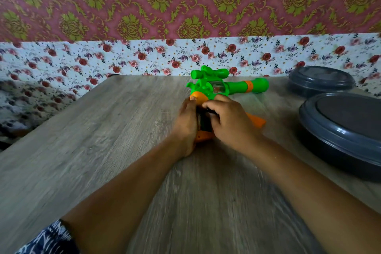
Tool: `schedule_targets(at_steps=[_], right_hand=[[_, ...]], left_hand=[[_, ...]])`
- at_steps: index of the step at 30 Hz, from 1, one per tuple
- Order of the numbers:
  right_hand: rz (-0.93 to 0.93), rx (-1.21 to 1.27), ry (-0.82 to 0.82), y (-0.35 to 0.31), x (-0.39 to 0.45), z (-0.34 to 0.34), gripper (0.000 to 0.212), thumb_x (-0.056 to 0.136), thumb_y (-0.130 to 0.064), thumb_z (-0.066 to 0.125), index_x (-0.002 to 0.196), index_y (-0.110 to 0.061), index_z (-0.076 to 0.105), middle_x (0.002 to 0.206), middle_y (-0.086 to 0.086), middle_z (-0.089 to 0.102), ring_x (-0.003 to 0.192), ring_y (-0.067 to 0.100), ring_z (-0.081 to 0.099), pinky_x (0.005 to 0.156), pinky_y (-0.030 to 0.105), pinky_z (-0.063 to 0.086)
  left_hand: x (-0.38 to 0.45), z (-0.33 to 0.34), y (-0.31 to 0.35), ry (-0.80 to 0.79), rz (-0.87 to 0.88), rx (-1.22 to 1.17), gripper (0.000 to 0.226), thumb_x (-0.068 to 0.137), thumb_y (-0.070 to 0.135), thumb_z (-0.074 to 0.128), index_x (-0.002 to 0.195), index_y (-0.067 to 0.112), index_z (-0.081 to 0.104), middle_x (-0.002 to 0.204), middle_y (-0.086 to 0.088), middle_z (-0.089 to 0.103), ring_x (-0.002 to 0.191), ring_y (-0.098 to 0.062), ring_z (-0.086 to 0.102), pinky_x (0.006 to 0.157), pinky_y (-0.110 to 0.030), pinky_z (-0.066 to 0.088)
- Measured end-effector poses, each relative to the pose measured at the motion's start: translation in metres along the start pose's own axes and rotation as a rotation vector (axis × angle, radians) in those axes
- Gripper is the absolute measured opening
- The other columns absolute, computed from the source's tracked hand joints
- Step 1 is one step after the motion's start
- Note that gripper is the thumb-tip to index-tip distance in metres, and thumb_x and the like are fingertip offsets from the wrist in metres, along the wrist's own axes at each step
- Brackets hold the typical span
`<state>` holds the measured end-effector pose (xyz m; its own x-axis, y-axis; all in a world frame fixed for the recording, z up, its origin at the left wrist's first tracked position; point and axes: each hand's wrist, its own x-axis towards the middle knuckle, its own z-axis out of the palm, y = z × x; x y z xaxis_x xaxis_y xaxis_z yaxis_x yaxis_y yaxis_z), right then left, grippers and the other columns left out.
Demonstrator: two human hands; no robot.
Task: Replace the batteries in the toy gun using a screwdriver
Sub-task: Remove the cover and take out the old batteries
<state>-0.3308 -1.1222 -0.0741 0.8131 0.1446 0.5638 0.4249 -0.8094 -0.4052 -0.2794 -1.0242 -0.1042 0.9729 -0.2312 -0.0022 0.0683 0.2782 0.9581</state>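
A green and orange toy gun (226, 86) lies on its side on the wooden table (103, 140), barrel pointing right, orange grip toward me. My left hand (185, 126) clasps the grip from the left. My right hand (228, 121) covers the grip from the right, fingers curled over a dark opening (204, 121) between both hands. An orange piece (256, 121) pokes out from under my right hand; whether it is a screwdriver handle or a gun part I cannot tell. Any batteries are hidden.
Two dark grey lidded round containers stand at the right: one near (346, 130), one farther back (319, 80). A floral cloth (82, 62) and patterned wallpaper back the table. Bare wood stretches left and toward me.
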Motion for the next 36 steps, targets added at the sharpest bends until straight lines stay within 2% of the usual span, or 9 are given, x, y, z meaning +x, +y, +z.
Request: schedule_targets(at_steps=[9,13,18,22,25,28,30,34,36], right_hand=[[0.068,-0.024,-0.063,-0.005,0.0,-0.003,0.039,0.079,0.002,0.049,0.114,-0.011,0.058,0.112,0.014,0.053,0.103,0.032,0.054,0.085,0.037,0.045],[0.086,-0.024,-0.078,-0.007,0.0,-0.003,0.039,0.079,0.002,0.048,0.115,-0.012,0.054,0.113,0.014,0.051,0.102,0.033,0.052,0.084,0.038,0.045],[0.076,-0.099,-0.131,-0.007,-0.003,-0.005,0.044,0.08,0.0,0.047,0.122,-0.014,0.048,0.113,0.014,0.045,0.103,0.034,0.049,0.078,0.038,0.042],[0.077,-0.068,-0.109,-0.011,-0.004,-0.008,0.041,0.08,0.001,0.047,0.118,-0.014,0.052,0.112,0.012,0.045,0.101,0.032,0.051,0.08,0.039,0.046],[0.071,-0.066,-0.092,-0.015,-0.007,-0.01,0.042,0.083,-0.002,0.047,0.122,-0.015,0.055,0.112,0.012,0.046,0.101,0.03,0.051,0.085,0.038,0.046],[0.069,-0.106,-0.137,-0.017,-0.012,-0.007,0.046,0.084,-0.003,0.046,0.128,-0.015,0.052,0.111,0.011,0.045,0.1,0.029,0.051,0.08,0.037,0.044],[0.073,-0.115,-0.157,-0.021,-0.014,-0.005,0.043,0.083,-0.002,0.045,0.123,-0.014,0.053,0.107,0.01,0.045,0.096,0.031,0.051,0.075,0.038,0.044],[0.099,-0.102,-0.157,-0.026,-0.014,-0.003,0.028,0.081,0.0,0.044,0.104,-0.009,0.056,0.099,0.008,0.042,0.093,0.033,0.051,0.072,0.039,0.043],[0.107,-0.153,-0.212,-0.028,-0.015,-0.003,0.012,0.081,-0.002,0.045,0.086,-0.011,0.05,0.099,0.006,0.038,0.091,0.033,0.05,0.066,0.036,0.036]], left_hand=[[-0.005,0.003,0.004,0.027,0.076,0.026,0.028,0.1,0.028,0.034,0.11,0.014,0.057,0.1,-0.017,0.062,0.091,-0.028,0.06,0.076,-0.039,0.048],[-0.006,0.003,0.006,0.032,0.07,0.032,0.026,0.099,0.03,0.034,0.1,0.018,0.057,0.088,-0.01,0.06,0.086,-0.025,0.058,0.064,-0.03,0.046],[-0.007,0.003,0.006,0.034,0.067,0.05,0.025,0.099,0.033,0.035,0.093,0.024,0.057,0.086,-0.008,0.061,0.085,-0.026,0.06,0.065,-0.032,0.046],[-0.006,0.003,0.004,0.009,0.066,0.064,0.029,0.098,0.038,0.035,0.104,0.022,0.057,0.096,-0.012,0.061,0.092,-0.027,0.061,0.067,-0.033,0.047],[-0.006,0.002,0.005,0.023,0.022,0.044,0.037,0.099,0.039,0.031,0.112,0.017,0.057,0.1,-0.015,0.061,0.092,-0.026,0.06,0.067,-0.031,0.048],[-0.005,-0.001,0.007,0.002,-0.043,0.031,0.041,0.1,0.041,0.026,0.098,0.014,0.056,0.083,-0.012,0.061,0.07,-0.02,0.063,0.054,-0.021,0.047],[-0.004,-0.003,0.006,-0.045,-0.072,-0.004,0.047,0.101,0.042,0.021,0.088,0.015,0.057,0.073,-0.006,0.061,0.056,-0.013,0.062,0.047,-0.016,0.047],[-0.006,-0.001,0.009,-0.064,-0.091,-0.042,0.05,0.1,0.047,0.018,0.106,0.015,0.055,0.095,-0.015,0.058,0.069,-0.017,0.059,0.058,-0.022,0.044],[-0.006,-0.002,0.009,-0.071,-0.102,-0.047,0.051,0.1,0.047,0.018,0.094,0.013,0.055,0.081,-0.014,0.056,0.049,-0.011,0.058,0.044,-0.012,0.04]])
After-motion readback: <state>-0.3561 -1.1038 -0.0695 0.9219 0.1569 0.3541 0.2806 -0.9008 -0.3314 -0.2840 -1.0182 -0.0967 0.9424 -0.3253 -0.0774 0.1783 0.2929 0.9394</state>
